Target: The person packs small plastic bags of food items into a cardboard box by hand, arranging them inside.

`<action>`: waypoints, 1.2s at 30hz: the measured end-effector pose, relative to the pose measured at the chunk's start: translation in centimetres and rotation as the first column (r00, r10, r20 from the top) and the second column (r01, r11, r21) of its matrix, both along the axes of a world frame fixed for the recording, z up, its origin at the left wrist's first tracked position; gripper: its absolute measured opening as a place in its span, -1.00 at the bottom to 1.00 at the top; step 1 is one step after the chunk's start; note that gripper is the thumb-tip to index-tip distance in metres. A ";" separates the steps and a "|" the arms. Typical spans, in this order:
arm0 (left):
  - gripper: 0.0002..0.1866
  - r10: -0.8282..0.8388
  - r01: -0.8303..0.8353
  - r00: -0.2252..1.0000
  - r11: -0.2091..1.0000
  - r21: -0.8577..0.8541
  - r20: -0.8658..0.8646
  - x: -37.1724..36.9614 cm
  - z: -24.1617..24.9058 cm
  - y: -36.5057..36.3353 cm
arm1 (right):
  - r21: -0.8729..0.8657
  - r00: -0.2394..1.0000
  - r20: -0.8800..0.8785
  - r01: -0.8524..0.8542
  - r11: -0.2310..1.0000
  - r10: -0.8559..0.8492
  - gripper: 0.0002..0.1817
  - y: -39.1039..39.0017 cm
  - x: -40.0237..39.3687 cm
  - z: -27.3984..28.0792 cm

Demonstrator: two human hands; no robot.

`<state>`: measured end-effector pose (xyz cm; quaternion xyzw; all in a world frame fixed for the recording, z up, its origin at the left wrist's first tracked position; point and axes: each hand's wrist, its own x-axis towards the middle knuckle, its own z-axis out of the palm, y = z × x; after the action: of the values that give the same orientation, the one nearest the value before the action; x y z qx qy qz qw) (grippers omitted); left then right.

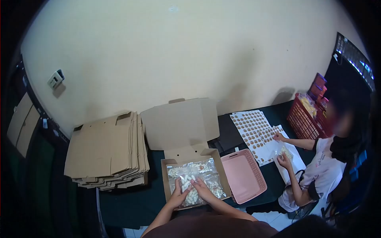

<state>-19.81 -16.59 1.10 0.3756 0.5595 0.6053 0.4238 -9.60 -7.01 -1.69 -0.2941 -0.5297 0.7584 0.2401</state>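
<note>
An open cardboard box stands in front of me, its lid folded back toward the wall. Inside lie several clear plastic bags filled with small white, oblong pieces. My left hand grips the left side of one clear bag at the front of the box. On that bag's right side is my right hand, fingers bent against the plastic. Both thumbs point inward over the bag, and its underside is hidden.
Flattened cardboard boxes are stacked at left. A pink basket sits right of the box, beside sticker sheets. At right, a seated person holds a small clear bag. Behind stands a red crate of packages.
</note>
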 end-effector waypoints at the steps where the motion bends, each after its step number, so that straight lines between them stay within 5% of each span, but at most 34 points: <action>1: -0.26 -0.021 0.021 1.000 1.000 -0.001 -0.007 0.1 -0.2 0.1 | -0.001 1.000 -0.007 0.021 1.000 -0.021 -0.56 0.1 0.2 -0.4; 4: -0.49 0.069 -0.084 0.966 0.995 0.050 0.249 -0.2 -1.1 -0.2 | 0.190 0.997 0.009 0.076 0.979 -0.079 -0.53 -0.4 0.1 3.3; 7: -0.52 0.119 -0.123 0.963 0.992 0.003 0.241 0.1 1.6 -0.3 | 0.104 0.999 -0.017 -0.030 0.994 0.032 -0.51 -0.8 0.2 4.4; 8: -0.52 0.115 -0.120 0.964 0.993 0.005 0.241 0.2 1.4 -0.3 | 0.065 0.987 -0.157 -0.025 0.998 0.034 -0.50 -0.2 -0.2 2.0; 10: -0.54 0.084 -0.116 0.968 0.985 0.125 0.237 0.2 0.2 0.0 | 0.040 0.988 -0.152 -0.034 0.999 0.040 -0.51 0.0 0.1 1.7; 14: -0.53 0.132 -0.158 0.926 0.986 0.045 0.353 0.3 -1.8 0.1 | 0.000 0.996 -0.063 -0.068 0.998 0.068 -0.54 -0.1 1.2 3.6; 21: -0.45 0.083 -0.101 0.987 0.986 0.129 0.138 0.6 -0.8 -0.9 | 0.050 0.985 -0.096 -0.140 0.989 0.144 -0.48 -0.8 1.4 3.0; 24: -0.34 0.139 -0.165 0.909 0.986 0.033 0.394 0.4 -0.6 -1.1 | -0.032 0.985 -0.159 -0.070 0.997 0.064 -0.50 -0.5 0.8 1.5; 27: -0.21 0.038 -0.054 0.990 0.992 0.114 0.136 0.6 -0.1 -1.1 | 0.068 0.988 -0.088 -0.119 0.991 0.124 -0.50 -0.7 1.4 2.8; 31: -0.05 -0.061 0.057 0.998 0.988 0.144 0.024 0.3 0.8 -1.0 | 0.062 0.990 0.042 -0.135 0.989 0.132 -0.46 -0.1 1.7 3.1; 32: -0.05 -0.073 0.077 0.997 0.983 0.169 -0.032 0.2 1.0 -1.0 | 0.032 0.996 -0.042 -0.076 0.997 0.078 -0.43 0.0 1.5 1.8; 36: -0.11 -0.055 0.050 0.997 0.995 0.086 0.062 0.5 0.6 -1.0 | 0.093 0.978 -0.112 -0.166 0.982 0.176 -0.41 -0.6 1.6 4.1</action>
<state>-19.33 -17.56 1.68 0.3881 0.5096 0.6286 0.4411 -8.03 -7.57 2.44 -0.1911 -0.5690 0.7698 0.2172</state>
